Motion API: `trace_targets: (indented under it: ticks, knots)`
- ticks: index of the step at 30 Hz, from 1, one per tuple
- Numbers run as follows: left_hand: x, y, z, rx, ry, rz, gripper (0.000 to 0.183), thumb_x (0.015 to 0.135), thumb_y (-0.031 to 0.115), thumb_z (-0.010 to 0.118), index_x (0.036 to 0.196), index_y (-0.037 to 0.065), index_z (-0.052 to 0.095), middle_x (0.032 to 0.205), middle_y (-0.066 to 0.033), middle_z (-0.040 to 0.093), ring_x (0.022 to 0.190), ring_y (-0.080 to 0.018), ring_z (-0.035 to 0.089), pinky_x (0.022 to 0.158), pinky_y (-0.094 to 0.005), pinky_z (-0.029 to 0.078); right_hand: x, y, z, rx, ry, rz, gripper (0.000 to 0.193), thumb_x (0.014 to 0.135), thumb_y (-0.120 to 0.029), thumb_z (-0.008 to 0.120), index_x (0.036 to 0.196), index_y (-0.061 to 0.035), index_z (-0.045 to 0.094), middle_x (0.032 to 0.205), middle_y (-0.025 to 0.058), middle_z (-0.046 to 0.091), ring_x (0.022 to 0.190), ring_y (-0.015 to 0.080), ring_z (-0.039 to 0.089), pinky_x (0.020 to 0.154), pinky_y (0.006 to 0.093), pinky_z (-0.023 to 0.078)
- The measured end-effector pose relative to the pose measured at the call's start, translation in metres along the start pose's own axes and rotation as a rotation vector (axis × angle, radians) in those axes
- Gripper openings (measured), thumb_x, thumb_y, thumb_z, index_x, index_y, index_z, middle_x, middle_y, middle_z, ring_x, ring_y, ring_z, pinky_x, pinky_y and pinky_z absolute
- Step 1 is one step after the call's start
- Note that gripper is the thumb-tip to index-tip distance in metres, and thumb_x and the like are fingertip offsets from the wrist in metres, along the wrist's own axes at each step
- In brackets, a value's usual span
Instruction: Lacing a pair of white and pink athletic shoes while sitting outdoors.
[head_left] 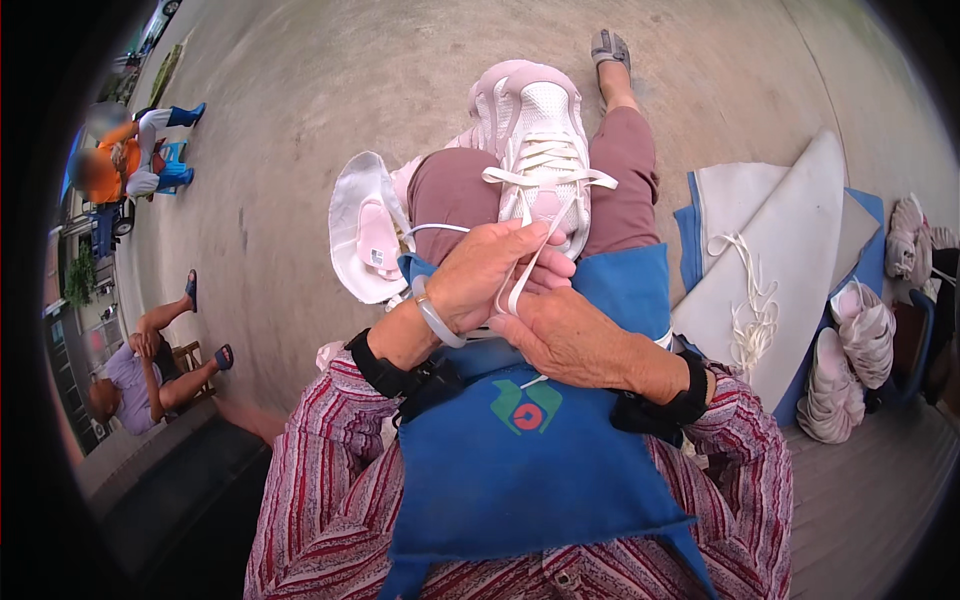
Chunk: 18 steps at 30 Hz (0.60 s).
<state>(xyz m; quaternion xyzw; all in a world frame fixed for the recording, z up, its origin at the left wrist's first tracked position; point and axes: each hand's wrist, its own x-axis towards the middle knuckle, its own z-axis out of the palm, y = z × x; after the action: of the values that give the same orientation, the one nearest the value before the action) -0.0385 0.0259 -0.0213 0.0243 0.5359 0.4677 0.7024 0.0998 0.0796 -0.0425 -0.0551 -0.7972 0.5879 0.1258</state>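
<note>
1. On the lap of the seated person sits a pale pink and white sneaker (547, 120), toe pointing away, between the mauve-trousered thighs. A 2nd shoe (485, 102) shows just beside it, partly hidden.
2. White lace (531, 262) criss-crosses the sneaker's front, sticks out in a loop at each side and runs down to the 2 hands.
3. The left hand (487, 272), with a pale bangle (438, 322) at its wrist, is closed around the lace, which passes between thumb and fingers.
4. The right hand (575, 335) meets it from the other side, its thumb against the lower bend of lace; its fingers are partly covered, so I can't tell whether it grips.
5. Beneath the hands spreads a blue apron (520, 480) over a striped red and white garment (330, 480).
6. Left of the knee lies a white, brimmed-looking piece (350, 225) with a pink insole-shaped piece (375, 230) in it.
7. On the right, a bunch of spare laces (755, 325) rests on a pale sheet (790, 240), near several shoes (863, 335).
8. Over to the left, a person in lavender (132, 385) sits apart.
</note>
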Motion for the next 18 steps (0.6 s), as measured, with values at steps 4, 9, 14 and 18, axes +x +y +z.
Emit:
trace_targets:
  ticks: [4, 9, 14, 18]
  knots:
    - [0.008, -0.006, -0.015, -0.138, -0.093, -0.016, 0.031, 0.098, 0.027, 0.05, 0.108, -0.002, 0.054, 0.073, -0.0023, 0.058, 0.064, -0.0131, 0.06, 0.069, -0.0252, 0.053, 0.002, -0.006, -0.014, -0.033, -0.171, 0.034, 0.026, 0.095, -0.021, 0.049, 0.085, 0.0017, 0.053, 0.068, 0.0171, 0.058, 0.066, 0.0384, 0.058, 0.061, 0.0442, 0.045]
    - [0.007, -0.008, -0.017, -0.055, -0.058, 0.046, 0.029, 0.098, 0.026, 0.05, 0.107, -0.002, 0.055, 0.07, -0.0004, 0.055, 0.063, -0.0107, 0.058, 0.067, -0.0251, 0.051, 0.0, -0.011, -0.028, -0.015, -0.388, 0.304, 0.024, 0.091, -0.02, 0.053, 0.084, 0.0027, 0.058, 0.076, 0.0215, 0.058, 0.074, 0.0377, 0.058, 0.066, 0.0434, 0.047]
    - [0.006, -0.013, -0.014, 0.072, 0.062, 0.101, 0.03, 0.098, 0.025, 0.048, 0.11, -0.002, 0.054, 0.071, -0.0004, 0.055, 0.064, -0.0093, 0.057, 0.067, -0.0267, 0.05, -0.016, 0.012, -0.041, 0.049, -0.13, 0.183, 0.019, 0.09, -0.018, 0.057, 0.089, 0.0009, 0.06, 0.078, 0.0179, 0.059, 0.075, 0.035, 0.059, 0.066, 0.0405, 0.047]
    - [0.0, -0.017, -0.011, 0.138, 0.051, 0.192, 0.029, 0.099, 0.021, 0.044, 0.116, -0.001, 0.05, 0.07, 0.0, 0.05, 0.056, -0.0067, 0.048, 0.058, -0.0222, 0.047, -0.021, 0.022, -0.054, 0.007, 0.03, 0.262, 0.016, 0.089, -0.013, 0.058, 0.092, 0.0016, 0.061, 0.079, 0.0159, 0.06, 0.072, 0.0306, 0.059, 0.066, 0.0359, 0.047]
